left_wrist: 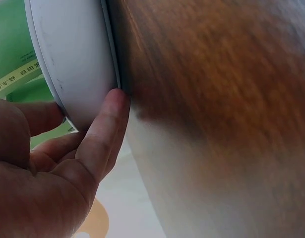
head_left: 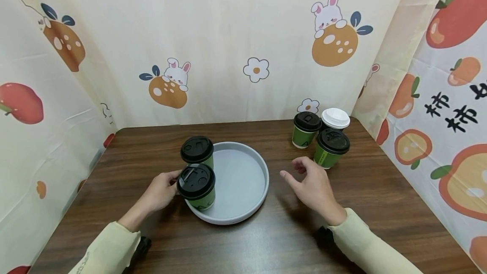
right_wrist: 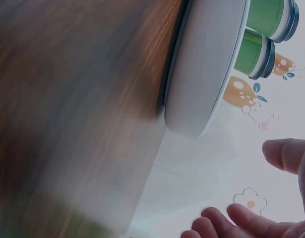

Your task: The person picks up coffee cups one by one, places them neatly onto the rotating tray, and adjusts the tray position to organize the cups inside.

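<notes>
A round grey tray point(head_left: 251, 189) lies on the wooden table and carries two green paper cups with black lids on its left side. My left hand point(head_left: 173, 183) is at the left of the near cup point(head_left: 198, 187), thumb by its lid and fingers curled to its side under the lid. In the left wrist view one finger point(left_wrist: 107, 119) lies against the tray's outer wall point(left_wrist: 73, 59), with the green cup point(left_wrist: 13, 54) just past it. The far cup point(head_left: 197, 150) stands behind. My right hand point(head_left: 300, 172) hovers open right of the tray, holding nothing, and its fingers point(right_wrist: 241, 218) show spread.
At the back right stand three more cups: a black-lidded green cup point(head_left: 306, 130), a white-lidded cup point(head_left: 335, 119) and another black-lidded green cup point(head_left: 331, 148) just beyond my right hand. Printed fabric walls close in the table point(head_left: 380, 206) on three sides.
</notes>
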### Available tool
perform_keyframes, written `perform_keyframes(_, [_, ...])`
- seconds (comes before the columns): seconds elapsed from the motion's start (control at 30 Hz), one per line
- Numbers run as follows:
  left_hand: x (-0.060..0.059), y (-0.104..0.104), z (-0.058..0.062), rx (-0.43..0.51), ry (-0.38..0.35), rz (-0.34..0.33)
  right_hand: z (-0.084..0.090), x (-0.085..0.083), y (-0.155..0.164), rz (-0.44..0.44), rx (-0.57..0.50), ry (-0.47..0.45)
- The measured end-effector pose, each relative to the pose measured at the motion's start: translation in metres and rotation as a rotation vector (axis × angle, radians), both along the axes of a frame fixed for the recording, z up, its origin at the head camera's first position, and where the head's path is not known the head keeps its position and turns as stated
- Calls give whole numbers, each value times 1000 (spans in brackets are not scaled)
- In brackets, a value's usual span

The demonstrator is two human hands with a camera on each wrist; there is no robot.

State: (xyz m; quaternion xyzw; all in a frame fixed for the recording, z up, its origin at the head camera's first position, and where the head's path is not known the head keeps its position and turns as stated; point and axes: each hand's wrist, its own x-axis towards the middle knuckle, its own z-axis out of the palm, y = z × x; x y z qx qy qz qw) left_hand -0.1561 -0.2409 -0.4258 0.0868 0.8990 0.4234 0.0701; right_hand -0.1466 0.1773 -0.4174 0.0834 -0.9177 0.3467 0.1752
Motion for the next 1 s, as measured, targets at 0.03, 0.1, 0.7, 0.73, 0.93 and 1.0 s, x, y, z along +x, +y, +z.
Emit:
perform_keyframes(0.03, [0,0,0,-2,0,2,0,0,2,-10,-8,26])
perform_keyframes(0.1, [0,0,1,-7,0,5,1,0,5,-28,-17,68])
perform_keyframes(0.7, [1,1,1,-16,-4,1,0,0,23,-159,-63,264])
perform_keyframes(0.73, [2,1,1,-13,-6,1,0,0,24,-162,-69,271])
perform_keyframes(0.93, [1,1,1,-22,9,-5,1,-1,32,-176,-88,307])
perform_keyframes(1.0, [1,1,1,-29,18,-8,1,-1,34,-187,-88,319])
